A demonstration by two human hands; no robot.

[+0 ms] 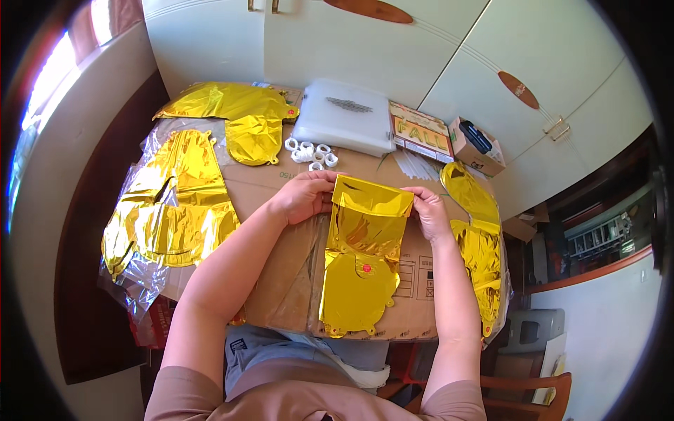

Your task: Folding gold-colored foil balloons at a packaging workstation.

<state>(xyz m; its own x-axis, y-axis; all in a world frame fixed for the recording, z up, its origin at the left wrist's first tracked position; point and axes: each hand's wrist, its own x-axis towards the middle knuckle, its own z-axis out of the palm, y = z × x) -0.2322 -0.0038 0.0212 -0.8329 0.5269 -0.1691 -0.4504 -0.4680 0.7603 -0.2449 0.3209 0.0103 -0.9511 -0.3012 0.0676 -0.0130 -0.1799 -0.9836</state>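
A flat gold foil balloon (359,291) lies on the cardboard in front of me, its far end folded over into a band. My left hand (307,196) pinches the left corner of that fold, thumb on top. At the opposite corner, my right hand (430,212) grips the fold between thumb and fingers. The near part of the balloon is rounded, with small tabs on its edge and a red dot near the middle. Other flat gold foil balloons lie around it: one on the left (172,214), one at the back left (217,102) and one along the right edge (481,259).
Several small white rolls (316,156) sit beyond my left hand. Behind them stand a translucent white plastic case (340,123), a flat printed box (421,132) and a small carton (477,151) holding a dark object. Clear plastic wrap (144,284) lies under the left balloon. White cabinets rise behind.
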